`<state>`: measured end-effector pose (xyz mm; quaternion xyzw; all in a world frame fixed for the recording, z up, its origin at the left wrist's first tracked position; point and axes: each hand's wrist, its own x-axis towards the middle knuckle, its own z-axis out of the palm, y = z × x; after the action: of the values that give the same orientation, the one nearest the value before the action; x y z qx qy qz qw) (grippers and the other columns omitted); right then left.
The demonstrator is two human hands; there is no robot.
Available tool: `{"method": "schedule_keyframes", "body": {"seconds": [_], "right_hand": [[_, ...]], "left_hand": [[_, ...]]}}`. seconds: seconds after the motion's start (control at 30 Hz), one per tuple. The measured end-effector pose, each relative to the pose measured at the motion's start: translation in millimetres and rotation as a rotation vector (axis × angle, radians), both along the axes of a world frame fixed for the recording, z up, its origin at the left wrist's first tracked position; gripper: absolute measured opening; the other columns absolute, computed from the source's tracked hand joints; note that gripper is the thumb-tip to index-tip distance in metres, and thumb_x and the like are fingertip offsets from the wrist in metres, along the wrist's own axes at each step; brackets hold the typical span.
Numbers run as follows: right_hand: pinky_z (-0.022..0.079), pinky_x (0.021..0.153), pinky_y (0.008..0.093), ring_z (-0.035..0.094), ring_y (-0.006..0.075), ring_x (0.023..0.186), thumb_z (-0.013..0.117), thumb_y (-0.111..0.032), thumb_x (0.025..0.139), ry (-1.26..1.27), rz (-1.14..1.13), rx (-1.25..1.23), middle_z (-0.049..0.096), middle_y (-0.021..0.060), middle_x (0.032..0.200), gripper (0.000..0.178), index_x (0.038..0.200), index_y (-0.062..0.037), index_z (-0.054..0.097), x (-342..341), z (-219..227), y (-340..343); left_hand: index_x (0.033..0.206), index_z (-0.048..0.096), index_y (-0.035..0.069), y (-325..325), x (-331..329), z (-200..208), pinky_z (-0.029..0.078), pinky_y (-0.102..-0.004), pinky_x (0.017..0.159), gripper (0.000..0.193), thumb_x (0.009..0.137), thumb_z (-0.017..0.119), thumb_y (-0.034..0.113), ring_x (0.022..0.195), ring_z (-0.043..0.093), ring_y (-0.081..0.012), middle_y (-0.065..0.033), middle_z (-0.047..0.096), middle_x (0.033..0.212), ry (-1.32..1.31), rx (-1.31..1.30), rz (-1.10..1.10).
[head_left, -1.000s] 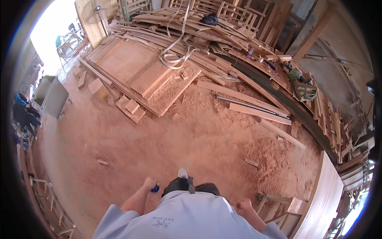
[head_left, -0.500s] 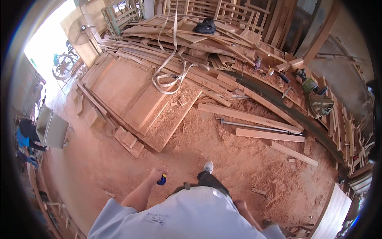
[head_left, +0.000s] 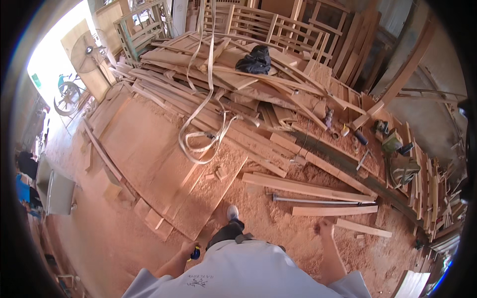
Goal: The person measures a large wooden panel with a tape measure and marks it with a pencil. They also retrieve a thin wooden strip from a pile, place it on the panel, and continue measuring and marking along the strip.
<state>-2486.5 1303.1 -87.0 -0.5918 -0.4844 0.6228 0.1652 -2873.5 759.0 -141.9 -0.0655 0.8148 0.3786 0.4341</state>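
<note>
Where sawdust covers the floor (head_left: 308,248), planks (head_left: 308,188) lie heaped

I note a heap of long wooden planks (head_left: 238,94); a black cloth bundle (head_left: 254,60) lies atop it, a grey metal rod (head_left: 318,201) below it on sawdust.

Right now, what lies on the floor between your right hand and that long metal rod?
In the head view, only sawdust-covered floor and one flat wooden board lie between the right hand and the metal rod.
</note>
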Motion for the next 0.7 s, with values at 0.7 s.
{"method": "schedule_keyframes", "body": {"seconds": [0.7], "right_hand": [[0.057,0.053,0.0321,0.069,0.0184,0.065,0.064,-0.014,0.095,-0.124,0.06,0.051,0.07,0.0098,0.079,0.013,0.096,-0.0018,0.068,-225,-80,209]], "left_hand": [[0.103,0.064,-0.002,481,-305,151,0.051,-0.0323,0.054,0.019,0.089,0.061,0.01,0.058,0.061,-0.0199,-0.0089,0.061,0.075,-0.394,0.62,0.043]]}}
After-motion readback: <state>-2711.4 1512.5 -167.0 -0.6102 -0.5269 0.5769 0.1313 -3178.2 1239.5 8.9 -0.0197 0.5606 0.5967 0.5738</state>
